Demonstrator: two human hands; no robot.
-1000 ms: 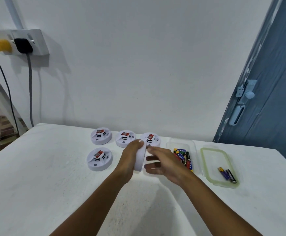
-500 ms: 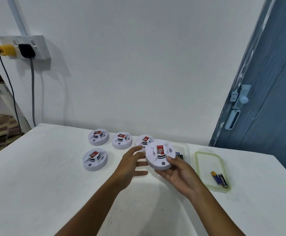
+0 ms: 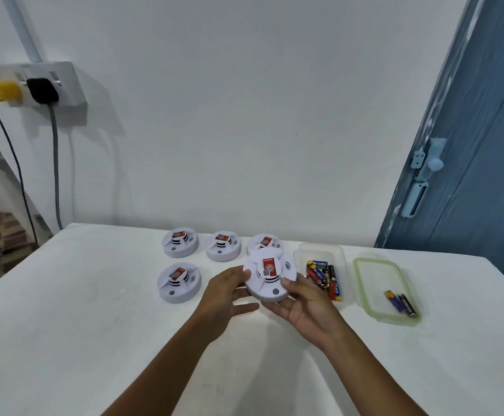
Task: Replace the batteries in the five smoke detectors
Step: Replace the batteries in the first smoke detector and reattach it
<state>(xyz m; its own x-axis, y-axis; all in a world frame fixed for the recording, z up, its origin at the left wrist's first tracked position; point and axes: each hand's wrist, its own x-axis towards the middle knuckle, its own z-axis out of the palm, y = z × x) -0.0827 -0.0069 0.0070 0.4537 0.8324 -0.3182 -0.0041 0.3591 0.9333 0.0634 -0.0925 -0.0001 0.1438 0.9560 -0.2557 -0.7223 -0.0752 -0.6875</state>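
As it sits face-up above the white tabletop (image 3: 64, 295), the round white smoke detector (image 3: 270, 274) rests in the right hand (image 3: 307, 307), fingers curled under its near rim; the left hand (image 3: 223, 295), fingers relaxed, touches its left edge

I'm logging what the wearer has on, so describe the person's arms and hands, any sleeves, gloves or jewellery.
Both forearms are bare as far as the frame shows, with no sleeves in view. The left hand and right hand wear no gloves, and no rings, watch or bracelets are visible.
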